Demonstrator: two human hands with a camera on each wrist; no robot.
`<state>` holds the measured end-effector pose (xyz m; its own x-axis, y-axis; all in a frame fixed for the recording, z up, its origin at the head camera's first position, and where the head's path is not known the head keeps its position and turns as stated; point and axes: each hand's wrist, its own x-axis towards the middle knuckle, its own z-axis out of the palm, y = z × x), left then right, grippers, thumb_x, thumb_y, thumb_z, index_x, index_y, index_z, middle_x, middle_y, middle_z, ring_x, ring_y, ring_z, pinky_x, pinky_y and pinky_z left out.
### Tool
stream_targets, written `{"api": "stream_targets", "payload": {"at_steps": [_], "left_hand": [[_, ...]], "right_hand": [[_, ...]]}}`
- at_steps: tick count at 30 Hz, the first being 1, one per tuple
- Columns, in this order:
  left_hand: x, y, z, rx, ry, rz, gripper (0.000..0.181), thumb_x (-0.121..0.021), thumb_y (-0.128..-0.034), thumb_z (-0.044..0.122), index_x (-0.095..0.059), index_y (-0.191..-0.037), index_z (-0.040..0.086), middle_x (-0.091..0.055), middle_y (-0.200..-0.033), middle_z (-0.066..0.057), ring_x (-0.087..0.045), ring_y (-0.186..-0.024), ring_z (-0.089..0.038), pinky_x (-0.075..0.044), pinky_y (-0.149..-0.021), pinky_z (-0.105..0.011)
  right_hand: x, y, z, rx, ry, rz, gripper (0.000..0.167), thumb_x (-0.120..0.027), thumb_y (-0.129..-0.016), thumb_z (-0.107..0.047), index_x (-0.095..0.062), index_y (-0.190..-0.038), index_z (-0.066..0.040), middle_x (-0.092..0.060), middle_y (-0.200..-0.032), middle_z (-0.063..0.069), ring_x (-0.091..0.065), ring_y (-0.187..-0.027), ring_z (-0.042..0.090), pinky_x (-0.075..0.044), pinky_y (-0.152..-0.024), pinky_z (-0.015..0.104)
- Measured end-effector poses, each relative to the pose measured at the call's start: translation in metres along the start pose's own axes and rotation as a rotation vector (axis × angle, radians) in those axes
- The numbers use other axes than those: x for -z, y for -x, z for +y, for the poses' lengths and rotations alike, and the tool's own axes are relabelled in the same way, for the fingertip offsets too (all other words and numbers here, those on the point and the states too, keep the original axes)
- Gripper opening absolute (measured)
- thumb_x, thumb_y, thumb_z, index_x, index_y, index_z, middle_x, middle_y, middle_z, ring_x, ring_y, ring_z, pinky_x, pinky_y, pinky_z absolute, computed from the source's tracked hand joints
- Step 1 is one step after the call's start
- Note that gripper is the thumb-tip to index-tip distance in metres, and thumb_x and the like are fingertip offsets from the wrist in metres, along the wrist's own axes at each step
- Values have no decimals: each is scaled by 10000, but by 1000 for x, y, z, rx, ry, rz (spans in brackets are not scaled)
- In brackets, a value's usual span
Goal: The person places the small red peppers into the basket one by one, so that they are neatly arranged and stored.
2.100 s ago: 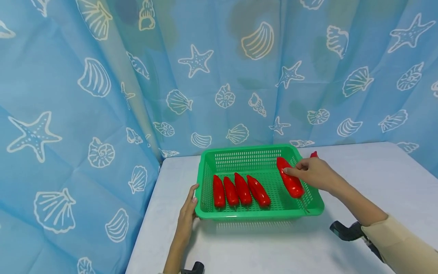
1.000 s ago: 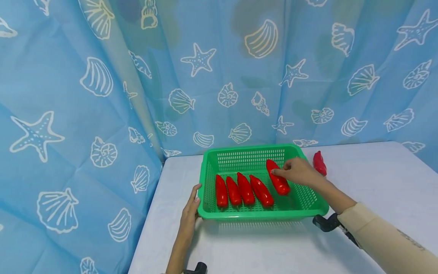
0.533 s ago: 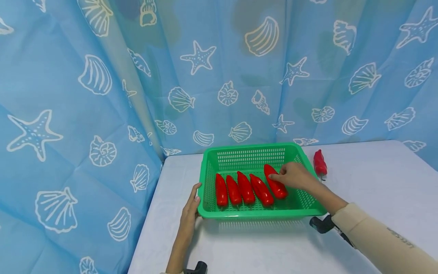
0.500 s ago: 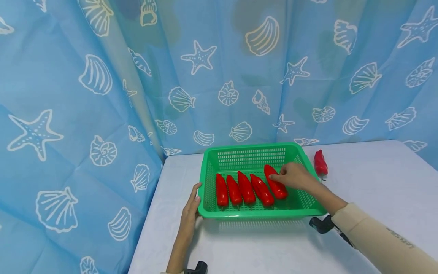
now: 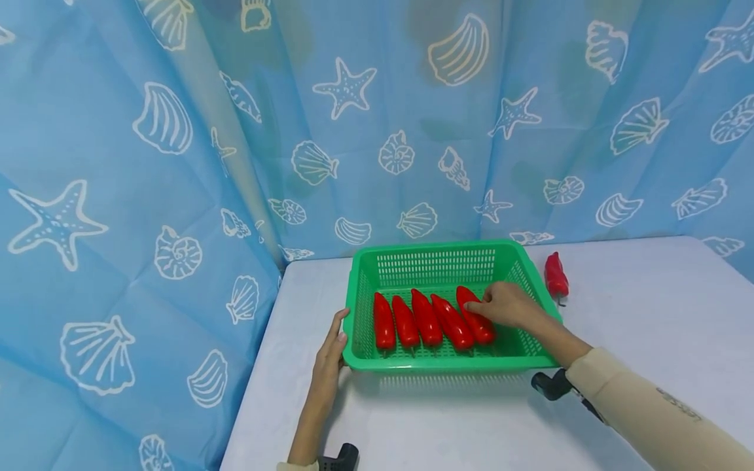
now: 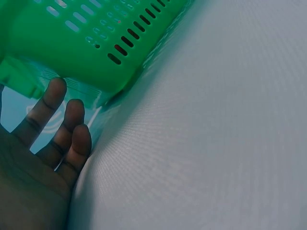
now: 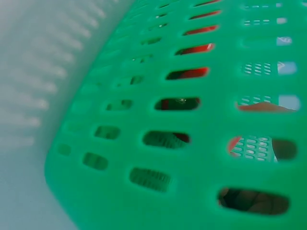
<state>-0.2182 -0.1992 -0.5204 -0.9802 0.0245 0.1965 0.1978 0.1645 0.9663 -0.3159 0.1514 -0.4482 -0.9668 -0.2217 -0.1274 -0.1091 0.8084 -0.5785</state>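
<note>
A green plastic basket point(image 5: 432, 362) stands on the white table. Inside it, a red pepper point(image 5: 480, 328) lies at the right end of a row, and my right hand point(image 5: 508, 306) pinches it from above between thumb and fingers. Several other red peppers point(image 5: 384, 322) lie side by side to its left. My left hand point(image 5: 326, 371) rests against the basket's left side; in the left wrist view its fairly straight fingers point(image 6: 56, 91) are at the basket wall point(image 6: 86, 67). The right wrist view shows mostly the slotted basket wall point(image 7: 110, 203), which hides most of the right hand.
Another red pepper point(image 5: 556, 275) lies on the white tabletop point(image 5: 636, 307), just outside the basket's right side. Behind and to the left hangs a blue curtain point(image 5: 377, 196) with white shell and starfish prints.
My right hand has carried the pepper left and down into the basket, beside the row. The pepper outside has come into fuller view. The left hand stays at the basket's side.
</note>
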Motion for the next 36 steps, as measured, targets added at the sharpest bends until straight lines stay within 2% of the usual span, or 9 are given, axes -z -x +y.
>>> {"api": "stream_targets", "payload": {"at_steps": [8,15,21,28,31,36], "left_hand": [[1,-2,-1,-1,-1,1,447,-325,-1089,418,-383,-1530,370,-467,-1456,-35,-585,-1000,-248,-507,-767,-346],[-1,0,0,21,-20,5,451,-313,-1084,447,-375,-1528,394,-481,-1440,-39,-586,-992,-252,-504,-773,-348],[-2,0,2,24,-5,1,446,-317,-1082,456,-377,-1522,411,-491,-1423,-36,-579,-1020,-256,-504,-790,-362],[1,0,-1,27,-9,6,439,-307,-1081,464,-374,-1514,437,-506,-1411,-35,-581,-1014,-264,-501,-791,-371],[1,0,-1,31,-7,13,440,-309,-1080,467,-378,-1513,437,-507,-1409,-34,-582,-1005,-258,-499,-785,-366],[0,-2,1,34,6,-7,443,-313,-1083,457,-374,-1520,420,-500,-1401,-55,-580,-1009,-254,-502,-785,-359]], "right_hand": [[-5,-2,0,-32,23,-28,482,-725,-893,-368,-452,-575,-130,-409,-500,16,-377,-449,149,-292,-476,257],[-7,-1,0,-46,39,-67,461,-721,-903,-353,-486,-583,-120,-450,-505,23,-411,-452,148,-309,-475,242],[-9,-1,1,-57,47,-70,466,-702,-921,-354,-487,-583,-117,-445,-504,21,-416,-449,148,-303,-466,238],[-9,-1,-2,-31,37,-58,373,-690,-937,-327,-578,-679,-81,-494,-549,40,-469,-495,167,-355,-484,248],[-5,-1,-2,1,31,-23,315,-674,-948,-319,-637,-800,-44,-533,-602,47,-505,-544,184,-405,-503,269],[8,5,-3,100,-3,109,316,-643,-973,-292,-677,-966,23,-559,-682,56,-512,-595,202,-435,-516,318]]}}
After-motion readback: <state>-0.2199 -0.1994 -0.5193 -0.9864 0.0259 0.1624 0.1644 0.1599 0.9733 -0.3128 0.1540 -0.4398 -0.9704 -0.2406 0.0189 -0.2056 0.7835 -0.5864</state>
